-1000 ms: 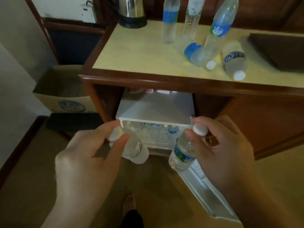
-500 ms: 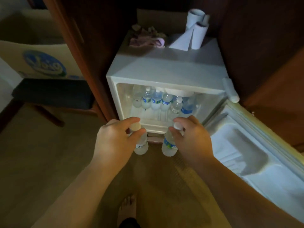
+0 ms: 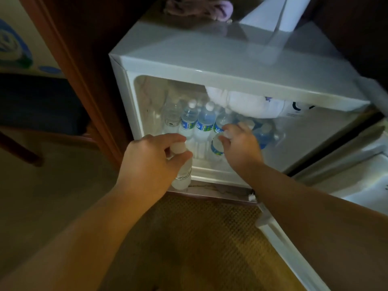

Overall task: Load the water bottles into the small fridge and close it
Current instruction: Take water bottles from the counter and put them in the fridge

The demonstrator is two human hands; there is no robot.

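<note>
right hand [image 3: 239,147] moved bottle [image 3: 216,146] inside fridge [image 3: 210,66]

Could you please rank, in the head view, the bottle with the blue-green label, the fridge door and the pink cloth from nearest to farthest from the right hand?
1. Bottle with the blue-green label: in the right hand, inside the fridge.
2. Fridge door: open, on the right.
3. Pink cloth: on the fridge top, at the back.
</note>
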